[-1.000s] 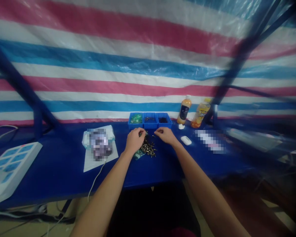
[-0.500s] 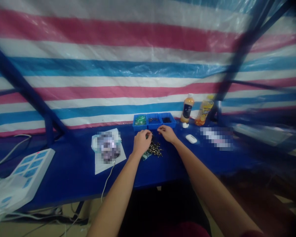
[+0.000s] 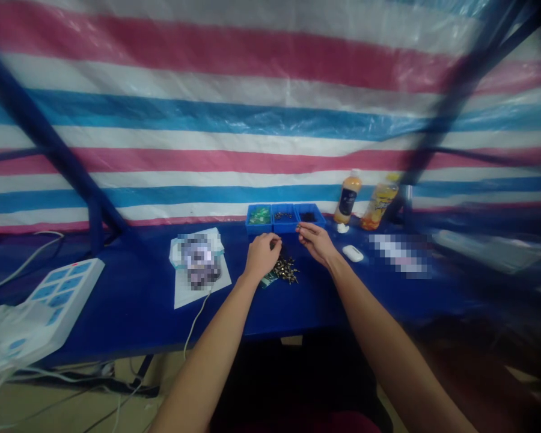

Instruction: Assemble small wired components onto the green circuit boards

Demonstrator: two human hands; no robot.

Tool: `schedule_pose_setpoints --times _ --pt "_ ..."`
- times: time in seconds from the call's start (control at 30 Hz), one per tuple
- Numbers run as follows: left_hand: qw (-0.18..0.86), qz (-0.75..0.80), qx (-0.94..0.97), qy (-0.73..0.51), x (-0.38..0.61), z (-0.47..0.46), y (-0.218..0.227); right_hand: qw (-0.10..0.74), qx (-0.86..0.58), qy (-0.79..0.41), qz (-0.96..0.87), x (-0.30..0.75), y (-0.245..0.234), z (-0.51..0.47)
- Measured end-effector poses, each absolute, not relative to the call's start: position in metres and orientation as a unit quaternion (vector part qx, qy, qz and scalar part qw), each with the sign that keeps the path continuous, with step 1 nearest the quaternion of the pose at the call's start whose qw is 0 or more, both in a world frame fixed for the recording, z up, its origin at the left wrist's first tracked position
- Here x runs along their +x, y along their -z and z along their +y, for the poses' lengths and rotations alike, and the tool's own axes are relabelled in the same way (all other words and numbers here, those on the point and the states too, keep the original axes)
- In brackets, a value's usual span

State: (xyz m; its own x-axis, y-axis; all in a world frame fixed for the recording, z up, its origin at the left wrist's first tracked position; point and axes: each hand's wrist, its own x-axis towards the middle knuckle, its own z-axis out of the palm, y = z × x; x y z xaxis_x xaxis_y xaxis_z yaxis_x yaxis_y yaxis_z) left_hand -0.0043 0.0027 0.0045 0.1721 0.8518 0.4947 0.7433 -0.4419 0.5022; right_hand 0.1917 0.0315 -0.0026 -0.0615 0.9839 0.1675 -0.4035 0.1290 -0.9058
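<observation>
My left hand [image 3: 262, 255] is closed, its fingertips pinched at the far side of a pile of small brassy metal parts [image 3: 287, 269]; what it holds is too small to name. To the right, my right hand [image 3: 316, 242] pinches with thumb and forefinger just in front of the right blue bin [image 3: 323, 222], on something tiny that I cannot make out. Green small pieces [image 3: 259, 214] fill the left bin, small metal parts [image 3: 283, 215] lie in the middle one, and dark bits are in the right one. A green plastic piece [image 3: 268, 279] pokes out beside the pile.
Two drink bottles [image 3: 348, 198] and a white oval case [image 3: 352, 253] are at the right, with crumpled tissue [image 3: 342, 228] between. On the left are a white sheet [image 3: 187, 296] under a blurred item with a cable, and a power strip [image 3: 67, 294]. Blue frame posts flank the table.
My right hand has moved slightly right and turned, its fingertips now nearer the right bin. My left hand stays by the pile, its fingers curled closer. The view has shifted a little.
</observation>
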Motion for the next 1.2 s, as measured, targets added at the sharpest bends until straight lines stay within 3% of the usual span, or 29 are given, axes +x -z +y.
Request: schedule_pose_setpoints --times 0.17,0.7,1.2 --pt "0.071 0.529 0.760 -0.370 -0.004 0.002 -0.005 0.633 -0.293 -0.581 -0.419 0.193 0.001 0.029" --pt "0.076 0.509 0.776 -0.365 -0.001 0.001 -0.005 0.585 -0.274 -0.647 -0.405 0.191 -0.001 0.021" --pt "0.073 0.527 0.776 -0.339 -0.002 0.001 -0.006 0.486 -0.240 -0.727 -0.421 0.189 -0.009 0.014"
